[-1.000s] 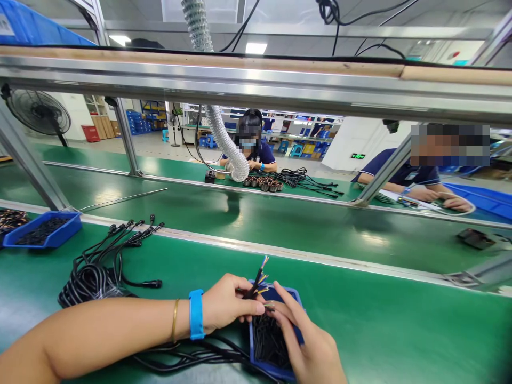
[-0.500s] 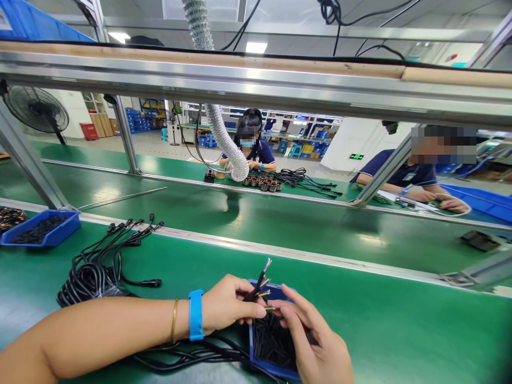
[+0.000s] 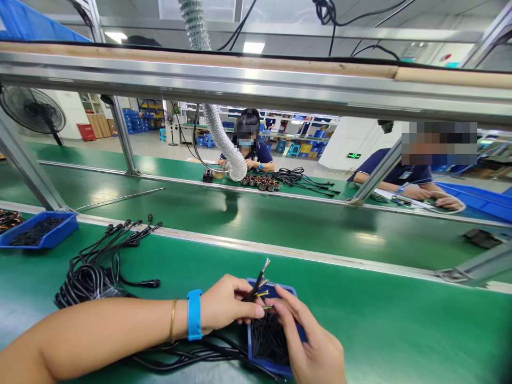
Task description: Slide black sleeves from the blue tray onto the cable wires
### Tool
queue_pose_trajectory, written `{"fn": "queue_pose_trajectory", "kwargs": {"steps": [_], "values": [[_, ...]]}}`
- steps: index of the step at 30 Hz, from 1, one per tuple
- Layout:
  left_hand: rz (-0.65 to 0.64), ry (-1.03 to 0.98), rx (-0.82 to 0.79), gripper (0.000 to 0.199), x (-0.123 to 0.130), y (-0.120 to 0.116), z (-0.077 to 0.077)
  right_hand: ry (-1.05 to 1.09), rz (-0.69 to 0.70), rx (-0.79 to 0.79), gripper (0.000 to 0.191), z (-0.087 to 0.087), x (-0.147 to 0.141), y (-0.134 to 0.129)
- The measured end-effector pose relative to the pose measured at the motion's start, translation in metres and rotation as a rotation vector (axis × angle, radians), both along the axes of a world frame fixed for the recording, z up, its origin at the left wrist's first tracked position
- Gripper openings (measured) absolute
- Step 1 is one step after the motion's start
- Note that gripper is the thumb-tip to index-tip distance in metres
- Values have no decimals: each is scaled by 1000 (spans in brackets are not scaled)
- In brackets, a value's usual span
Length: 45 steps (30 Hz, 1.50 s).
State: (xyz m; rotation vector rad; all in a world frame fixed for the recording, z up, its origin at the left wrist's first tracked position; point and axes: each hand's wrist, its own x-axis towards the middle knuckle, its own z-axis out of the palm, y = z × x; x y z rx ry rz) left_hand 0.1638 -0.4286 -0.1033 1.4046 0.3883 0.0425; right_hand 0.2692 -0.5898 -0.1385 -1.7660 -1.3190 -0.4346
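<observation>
My left hand (image 3: pixel 226 306) is closed around several black cables, and their cut ends (image 3: pixel 256 288) with thin coloured wires fan out above my thumb. One more cable's wires (image 3: pixel 268 307) point right from beside the thumb tip. At those wires, the fingertips of my right hand (image 3: pixel 316 341) pinch together; any small piece between them is hidden. Below both hands stands a blue bin (image 3: pixel 249 346) filled with short black tubes (image 3: pixel 268 338). Lengths of black cable (image 3: pixel 192 354) run along the bench under my left forearm.
Coiled black cables (image 3: pixel 90 280) with connectors lie left on the green bench. Farther left sits another blue bin (image 3: pixel 60 234) of black pieces. A metal rail (image 3: pixel 224 248) crosses beyond my hands, with slanted posts at both sides. Two co-workers sit across, near a flexible duct (image 3: pixel 224 138).
My right hand has shifted slightly left, and its fingertips have closed in on the wires beside my left thumb. The left hand keeps its hold on the cables.
</observation>
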Motion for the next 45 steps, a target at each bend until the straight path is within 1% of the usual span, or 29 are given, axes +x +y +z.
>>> {"fn": "queue_pose_trajectory", "kwargs": {"steps": [3, 5, 6, 9, 13, 15, 20, 22, 24, 27, 29, 31, 36, 40, 43, 45], "values": [[-24, -2, -2, 45, 0, 1, -3, -142, 45, -16, 36, 2, 3, 1], [-54, -10, -4, 45, 0, 1, -5, -218, 68, -22, 35, 3, 7, 1], [-66, -15, -4, 45, 0, 1, -5, -219, 74, -29, 33, 3, 8, 1], [-67, -16, -5, 47, -1, 1, -4, -125, 80, -51, 29, 3, 9, 2], [-31, -8, -11, 48, -1, 0, 0, -23, 57, 23, 25, 2, 6, 3], [-15, -12, -13, 47, -1, 0, 1, 8, 62, 36, 26, 2, 4, 4], [-4, -3, -16, 47, 0, 0, 0, -98, 56, 56, 33, -1, 3, 5], [-4, -5, -25, 48, 0, 0, 0, 2, 43, 80, 31, -3, 0, 5], [-1, -20, -44, 48, 0, 0, 1, 219, 50, 82, 29, -2, -3, 6], [1, -48, -61, 47, 0, 0, 2, 508, 125, 66, 31, 1, -7, 7], [0, -52, -61, 45, 0, 0, 3, 577, 153, 72, 34, 1, -7, 7], [8, -44, -59, 45, 0, -1, 3, 531, 155, 70, 34, 0, -7, 7], [14, -42, -59, 45, -1, -1, 2, 285, 141, 10, 40, -6, -11, 9], [18, -40, -71, 46, -1, 0, 3, 162, 57, -47, 43, -3, -8, 12], [39, -37, -73, 44, 0, 1, 3, -33, -11, -83, 31, 0, 4, 11], [35, -44, -71, 41, 0, 1, 3, -216, -48, -193, 23, -4, 11, 11]]}}
